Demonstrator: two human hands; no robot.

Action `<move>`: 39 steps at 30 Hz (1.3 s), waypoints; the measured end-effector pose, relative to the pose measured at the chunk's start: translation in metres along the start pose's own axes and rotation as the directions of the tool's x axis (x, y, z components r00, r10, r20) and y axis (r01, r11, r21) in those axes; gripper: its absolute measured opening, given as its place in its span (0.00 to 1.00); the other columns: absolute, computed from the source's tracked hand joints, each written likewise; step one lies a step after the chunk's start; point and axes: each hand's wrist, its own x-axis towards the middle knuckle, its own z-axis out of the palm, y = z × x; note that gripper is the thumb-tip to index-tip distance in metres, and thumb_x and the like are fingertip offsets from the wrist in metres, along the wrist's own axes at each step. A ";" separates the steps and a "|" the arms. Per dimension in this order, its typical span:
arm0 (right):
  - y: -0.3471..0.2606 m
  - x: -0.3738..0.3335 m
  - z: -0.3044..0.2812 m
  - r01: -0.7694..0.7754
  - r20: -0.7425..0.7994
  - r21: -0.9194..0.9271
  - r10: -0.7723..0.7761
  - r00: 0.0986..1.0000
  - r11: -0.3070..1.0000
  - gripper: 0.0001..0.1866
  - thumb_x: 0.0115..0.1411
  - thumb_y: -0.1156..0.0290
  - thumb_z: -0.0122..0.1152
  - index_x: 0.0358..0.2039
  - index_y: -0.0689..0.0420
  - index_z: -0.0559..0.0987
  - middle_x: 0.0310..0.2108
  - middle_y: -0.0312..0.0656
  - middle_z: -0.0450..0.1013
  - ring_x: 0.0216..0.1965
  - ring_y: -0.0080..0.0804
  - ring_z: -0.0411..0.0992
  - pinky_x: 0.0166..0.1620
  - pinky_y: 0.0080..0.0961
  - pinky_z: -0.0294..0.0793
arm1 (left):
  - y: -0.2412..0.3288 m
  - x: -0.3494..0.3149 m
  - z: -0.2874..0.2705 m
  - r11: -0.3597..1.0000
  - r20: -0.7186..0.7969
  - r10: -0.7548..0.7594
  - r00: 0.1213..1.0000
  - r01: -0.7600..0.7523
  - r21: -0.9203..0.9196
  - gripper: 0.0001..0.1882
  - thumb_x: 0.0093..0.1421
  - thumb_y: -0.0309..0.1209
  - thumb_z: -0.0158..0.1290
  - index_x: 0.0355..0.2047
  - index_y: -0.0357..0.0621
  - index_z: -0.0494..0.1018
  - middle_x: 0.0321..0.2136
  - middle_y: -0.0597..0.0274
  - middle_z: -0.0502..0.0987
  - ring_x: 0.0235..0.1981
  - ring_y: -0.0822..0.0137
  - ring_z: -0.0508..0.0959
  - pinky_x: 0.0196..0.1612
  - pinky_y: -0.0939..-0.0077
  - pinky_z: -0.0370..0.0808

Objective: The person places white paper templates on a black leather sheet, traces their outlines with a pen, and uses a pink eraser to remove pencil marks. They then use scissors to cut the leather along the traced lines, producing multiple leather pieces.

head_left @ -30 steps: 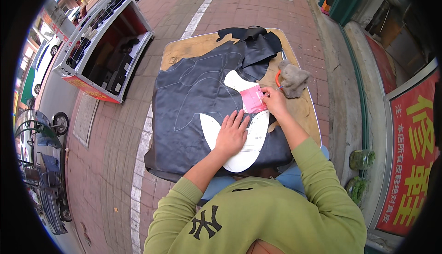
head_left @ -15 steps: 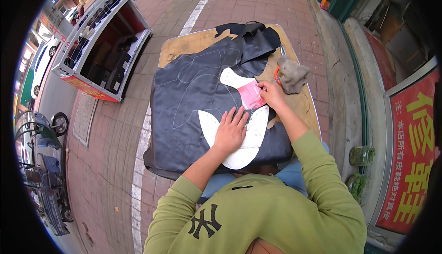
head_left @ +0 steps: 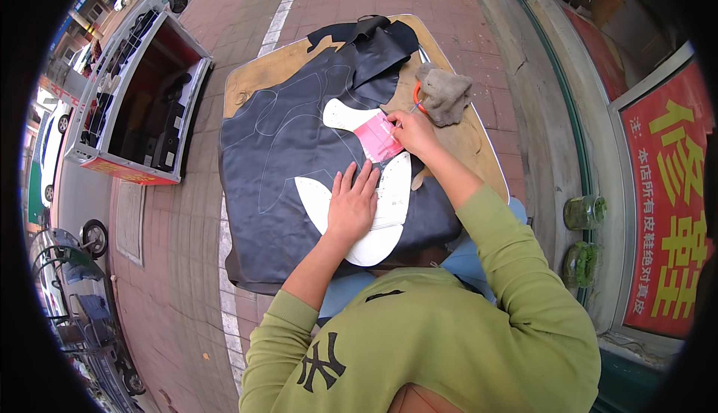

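My left hand (head_left: 354,205) lies palm down with its fingers spread, pressing on a white paper pattern (head_left: 379,245) with curved, winged sides. Beyond it is another white pattern (head_left: 345,115) with a pink patch (head_left: 376,136) across its near half. At the right edge of that patch, my right hand (head_left: 413,133) is closed in a pinch; what sits between its fingertips is too small to make out. Both patterns rest on a large sheet of black leather (head_left: 258,181), where pale shoe-part outlines are drawn. Next to my right hand are orange-handled scissors (head_left: 417,97), partly under a grey-brown cloth (head_left: 446,95).
The leather covers much of a wooden-topped table (head_left: 490,160), with a folded black piece (head_left: 378,54) at its far edge. A white-framed display cart (head_left: 142,99) stands left on the brick pavement. Right are a red sign (head_left: 666,218) and a glass jar with plants (head_left: 583,212).
The whole view has shifted, so the table sits further left and higher in the picture. Both hands stay at nearly the same spots on the patterns.
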 end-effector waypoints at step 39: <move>-0.024 -0.019 0.016 -0.015 -0.096 -0.433 -0.030 0.995 0.901 0.07 0.61 0.71 0.52 0.40 0.55 0.74 0.39 0.47 0.74 0.41 0.43 0.77 0.41 0.40 0.79 | 0.102 0.038 -0.065 0.135 -0.007 -0.020 1.000 -0.004 -0.991 0.40 0.52 0.20 0.57 0.66 0.45 0.56 0.69 0.54 0.55 0.70 0.59 0.51 0.72 0.64 0.41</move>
